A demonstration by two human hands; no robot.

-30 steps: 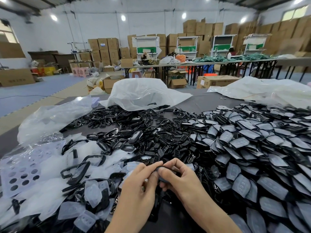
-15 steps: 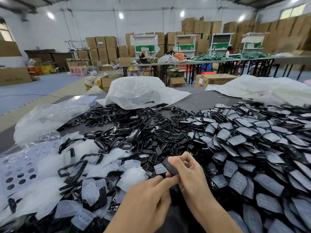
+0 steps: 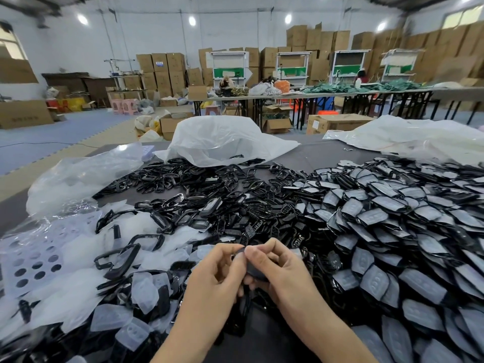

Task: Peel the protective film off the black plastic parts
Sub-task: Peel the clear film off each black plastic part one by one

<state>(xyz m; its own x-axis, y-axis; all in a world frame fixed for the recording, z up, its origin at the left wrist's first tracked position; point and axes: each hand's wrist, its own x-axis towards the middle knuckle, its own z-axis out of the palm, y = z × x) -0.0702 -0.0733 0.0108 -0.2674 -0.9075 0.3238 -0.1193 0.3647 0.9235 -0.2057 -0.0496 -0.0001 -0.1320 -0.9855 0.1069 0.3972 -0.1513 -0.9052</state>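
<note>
Both hands meet at the near middle of the table, just above the heaps. The right hand (image 3: 284, 271) holds one black part (image 3: 255, 271): its thumb lies on the top and its curled fingers are under the part. The left hand (image 3: 217, 273) has bent fingers, and its thumb and first finger pinch the upper edge of the same part, touching the right thumb. Whether the left fingers already have the film between them, I cannot tell.

On the right side lies a big heap of covered parts (image 3: 398, 231), each one with a pale grey film on its face. In the middle, further from the hands, there is a heap of bare black frames (image 3: 209, 203), shiny and tangled together. On the near left lies a pile of loose films (image 3: 78, 289), whitish and half clear, with some black frames on top of it. A clear sheet with round holes (image 3: 31, 263) is at the far left edge of this pile.

At the far side of the grey table (image 3: 311, 155) stands a white plastic bag (image 3: 222, 142), open toward the frames. A second white bag (image 3: 419, 140) lies at the far right, and a clear bag (image 3: 78, 176) at the left.
</note>
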